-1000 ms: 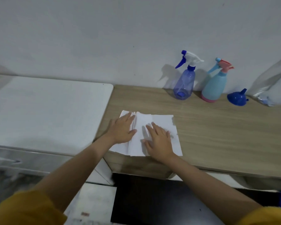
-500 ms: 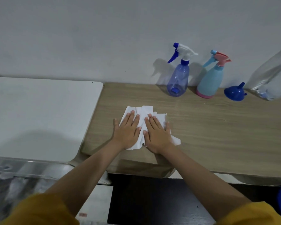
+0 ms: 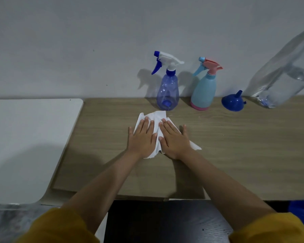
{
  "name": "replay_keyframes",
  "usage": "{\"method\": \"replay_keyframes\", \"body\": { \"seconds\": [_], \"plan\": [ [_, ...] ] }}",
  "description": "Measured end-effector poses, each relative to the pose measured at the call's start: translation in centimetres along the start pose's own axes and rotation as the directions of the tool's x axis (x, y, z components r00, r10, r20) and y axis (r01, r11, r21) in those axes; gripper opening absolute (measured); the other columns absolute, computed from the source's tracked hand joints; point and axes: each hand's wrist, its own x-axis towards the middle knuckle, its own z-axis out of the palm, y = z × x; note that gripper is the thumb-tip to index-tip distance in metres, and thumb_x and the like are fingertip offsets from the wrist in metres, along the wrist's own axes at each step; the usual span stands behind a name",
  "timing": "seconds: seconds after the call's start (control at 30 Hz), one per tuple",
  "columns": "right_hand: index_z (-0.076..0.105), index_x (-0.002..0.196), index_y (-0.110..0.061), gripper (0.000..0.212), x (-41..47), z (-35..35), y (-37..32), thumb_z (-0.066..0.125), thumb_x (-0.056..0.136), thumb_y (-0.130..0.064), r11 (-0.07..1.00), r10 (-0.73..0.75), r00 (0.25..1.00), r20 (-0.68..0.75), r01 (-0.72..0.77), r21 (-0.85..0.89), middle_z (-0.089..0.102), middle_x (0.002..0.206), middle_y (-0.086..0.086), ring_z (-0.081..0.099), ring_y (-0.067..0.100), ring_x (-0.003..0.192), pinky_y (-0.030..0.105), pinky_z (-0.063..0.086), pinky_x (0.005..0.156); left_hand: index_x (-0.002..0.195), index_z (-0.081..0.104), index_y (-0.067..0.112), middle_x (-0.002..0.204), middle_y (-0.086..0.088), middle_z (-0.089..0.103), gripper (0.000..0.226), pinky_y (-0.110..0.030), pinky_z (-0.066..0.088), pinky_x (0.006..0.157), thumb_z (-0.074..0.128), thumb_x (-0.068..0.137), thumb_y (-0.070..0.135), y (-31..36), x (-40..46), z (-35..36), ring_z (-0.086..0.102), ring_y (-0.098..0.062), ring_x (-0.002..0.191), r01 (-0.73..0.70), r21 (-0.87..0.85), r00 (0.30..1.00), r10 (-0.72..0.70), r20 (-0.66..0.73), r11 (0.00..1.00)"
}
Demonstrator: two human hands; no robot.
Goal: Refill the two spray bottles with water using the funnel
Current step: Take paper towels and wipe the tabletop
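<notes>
We have slid the tissue (image 3: 156, 118) farther up the surface (image 3: 235, 146), toward the bottles (image 3: 168, 92). Both hands (image 3: 142, 137) press it, fingers (image 3: 167, 127) straight and together. Refilling hasn't started; the funnel (image 3: 232, 102) lies untouched.

Two bare forearms in frame, one per side, no watch, rings or gloves. Left hand (image 3: 142, 137) and right hand (image 3: 174, 138) uncovered, nails short and unpainted. Small dark spot on one right fingertip, can't tell what it is. Sleeves: mustard-yellow fabric, plain, no print or cuff detail visible. Left sleeve (image 3: 60, 227) and right sleeve (image 3: 270, 228) both bunched up around the elbow, cropped by the bottom of the frame.
</notes>
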Motion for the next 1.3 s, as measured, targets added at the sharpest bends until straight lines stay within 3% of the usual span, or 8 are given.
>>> {"method": "replay_keyframes", "body": {
  "seconds": [0.17, 0.37, 0.53, 0.67, 0.73, 1.17, 1.3],
  "plan": [
    [0.006, 0.153, -0.022, 0.058, 0.4, -0.7, 2.3, 0.021, 0.100, -0.040, 1.000, 0.014, 1.000, 0.000, -0.014, 0.017, 0.001, 0.161, -0.007, -0.001, 0.007, 0.148, 0.054, -0.009, 0.114, 0.151, 0.005, 0.020, 0.160, -0.001, -0.001, 0.057, -0.056, 0.014, 0.112, 0.018, 0.100, 0.041, 2.1, 1.9, 0.2, 0.002, -0.017, 0.147, 0.009, -0.004, 1.000, -0.009, -0.010, 1.000],
    [0.007, 0.153, -0.020, 0.058, -0.1, -1.3, 5.0, 0.022, 0.100, -0.038, 0.999, 0.032, 0.999, -0.004, -0.032, 0.042, 0.000, 0.161, -0.007, -0.003, 0.006, 0.147, 0.055, -0.009, 0.114, 0.151, 0.006, 0.021, 0.160, -0.002, 0.002, 0.077, -0.051, 0.017, 0.112, -0.009, 0.082, 0.050, 4.8, 3.3, 0.8, 0.006, -0.019, 0.147, -0.011, 0.017, 0.999, 0.011, -0.036, 1.000],
    [0.008, 0.153, -0.020, 0.057, -1.6, -1.9, 7.9, 0.021, 0.100, -0.039, 0.996, 0.082, 0.996, -0.025, -0.080, 0.048, 0.001, 0.161, -0.007, -0.002, 0.007, 0.148, 0.055, -0.009, 0.114, 0.151, 0.006, 0.021, 0.160, -0.002, 0.001, 0.059, -0.050, 0.016, 0.113, 0.011, 0.097, 0.044, 8.1, 4.1, 1.3, 0.004, -0.018, 0.147, -0.036, 0.006, 0.999, 0.036, -0.024, 0.999],
    [0.007, 0.153, -0.019, 0.063, -3.1, -2.4, 10.2, 0.011, 0.094, -0.043, 0.992, 0.118, 0.993, -0.026, -0.117, 0.038, 0.001, 0.161, -0.005, -0.002, 0.008, 0.148, 0.055, -0.010, 0.114, 0.151, 0.003, 0.021, 0.160, -0.002, -0.001, 0.057, -0.049, 0.014, 0.114, 0.015, 0.099, 0.042, 11.0, 4.5, 1.7, 0.002, -0.018, 0.147, -0.078, 0.011, 0.997, 0.078, -0.026, 0.997],
    [0.006, 0.153, -0.019, 0.060, -3.9, -2.6, 11.4, 0.015, 0.098, -0.041, 0.988, 0.147, 0.989, -0.024, -0.146, 0.051, 0.000, 0.161, -0.005, -0.004, 0.008, 0.148, 0.055, -0.010, 0.114, 0.151, 0.002, 0.021, 0.160, -0.002, -0.003, 0.057, -0.049, 0.014, 0.114, 0.019, 0.100, 0.040, 12.4, 4.7, 1.8, 0.000, -0.018, 0.147, -0.091, 0.009, 0.996, 0.092, -0.015, 0.996],
    [0.004, 0.153, -0.019, 0.060, -12.7, -3.2, 16.9, 0.019, 0.100, -0.042, 0.948, 0.311, 0.949, -0.052, -0.306, 0.087, -0.003, 0.161, -0.005, -0.006, 0.008, 0.148, 0.055, -0.012, 0.113, 0.151, 0.006, 0.021, 0.160, -0.002, 0.000, 0.057, -0.049, 0.016, 0.113, 0.020, 0.099, 0.040, 21.2, 2.5, 2.9, 0.002, -0.018, 0.147, -0.253, 0.002, 0.967, 0.253, 0.015, 0.968],
    [0.004, 0.153, -0.021, 0.063, -15.5, -3.0, 18.2, 0.012, 0.097, -0.047, 0.938, 0.342, 0.937, -0.066, -0.336, 0.083, -0.004, 0.161, -0.006, -0.007, 0.008, 0.147, 0.055, -0.013, 0.113, 0.151, 0.006, 0.020, 0.160, -0.004, 0.000, 0.057, -0.050, 0.015, 0.114, 0.020, 0.099, 0.040, 23.7, 0.8, 3.0, 0.003, -0.019, 0.147, -0.292, -0.011, 0.956, 0.292, 0.015, 0.956]
  ]
}}
